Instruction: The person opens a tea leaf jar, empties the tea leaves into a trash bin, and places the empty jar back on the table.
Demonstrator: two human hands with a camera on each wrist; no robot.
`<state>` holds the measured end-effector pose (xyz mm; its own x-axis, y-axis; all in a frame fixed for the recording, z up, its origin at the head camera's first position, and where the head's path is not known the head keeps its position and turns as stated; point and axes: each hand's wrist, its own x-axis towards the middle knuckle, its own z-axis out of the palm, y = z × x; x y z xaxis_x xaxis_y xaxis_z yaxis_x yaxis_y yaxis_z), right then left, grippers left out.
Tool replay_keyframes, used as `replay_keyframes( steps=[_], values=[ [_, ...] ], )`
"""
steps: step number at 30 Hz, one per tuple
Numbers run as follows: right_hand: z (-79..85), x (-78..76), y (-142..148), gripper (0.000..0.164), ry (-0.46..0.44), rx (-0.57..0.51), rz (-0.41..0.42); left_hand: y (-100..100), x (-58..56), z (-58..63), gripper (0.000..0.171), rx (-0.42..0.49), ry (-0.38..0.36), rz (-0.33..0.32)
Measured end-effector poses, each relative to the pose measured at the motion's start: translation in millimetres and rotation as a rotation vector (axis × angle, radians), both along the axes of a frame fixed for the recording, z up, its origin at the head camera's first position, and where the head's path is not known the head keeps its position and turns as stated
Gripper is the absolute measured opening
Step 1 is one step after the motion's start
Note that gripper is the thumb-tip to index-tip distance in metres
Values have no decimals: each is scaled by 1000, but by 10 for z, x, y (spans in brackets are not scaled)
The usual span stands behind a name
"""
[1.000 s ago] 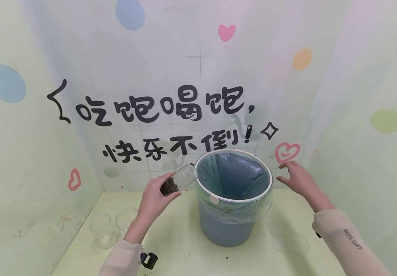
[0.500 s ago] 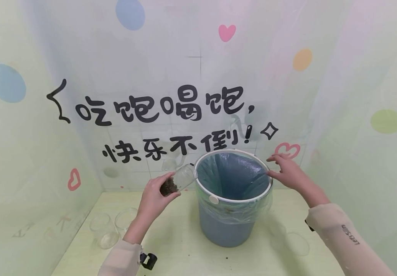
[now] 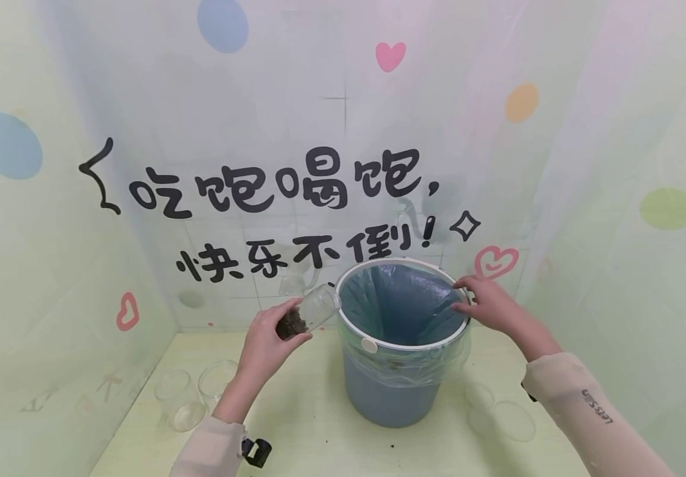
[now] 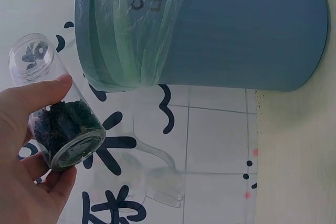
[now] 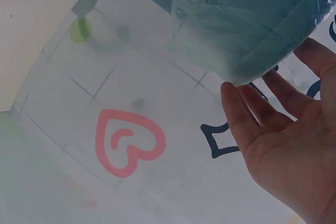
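My left hand [image 3: 266, 344] holds a clear glass jar [image 3: 323, 302] around its lower part, tilted with its mouth at the left of the bin's rim. Dark crumbly matter [image 4: 65, 124] lies at the bottom end of the jar. The blue bin [image 3: 393, 401] stands upright, lined with a thin translucent green bag [image 3: 414, 368] folded over its white rim. Over the right side of that rim is my right hand [image 3: 492, 303], with thumb and fingers apart. In the right wrist view, its fingertips [image 5: 228, 88] are right at the bag-covered edge.
Several clear glass vessels [image 3: 173, 384] stand on the left of the pale table [image 3: 295, 417]. Clear round outlines [image 3: 515, 422] lie right of the bin. Dark specks [image 3: 392, 446] dot the tabletop. A printed curtain [image 3: 295, 99] closes off the back and sides.
My right hand has moved left from beside the bin to over its right rim. My left hand and the tilted jar have stayed nearly still.
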<state>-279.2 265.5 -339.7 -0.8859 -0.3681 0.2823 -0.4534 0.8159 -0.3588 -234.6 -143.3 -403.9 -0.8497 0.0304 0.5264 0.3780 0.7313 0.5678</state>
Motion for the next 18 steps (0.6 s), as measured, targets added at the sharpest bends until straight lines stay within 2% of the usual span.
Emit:
replay_keyframes(
  steps=[10, 18],
  values=[
    [-19, -26, -29, 36, 10, 62, -20, -11, 5, 32, 65, -1, -7, 6],
    [-13, -22, -39, 41, 12, 77, -33, -18, 10, 70, 65, -2, 0, -1]
  ],
)
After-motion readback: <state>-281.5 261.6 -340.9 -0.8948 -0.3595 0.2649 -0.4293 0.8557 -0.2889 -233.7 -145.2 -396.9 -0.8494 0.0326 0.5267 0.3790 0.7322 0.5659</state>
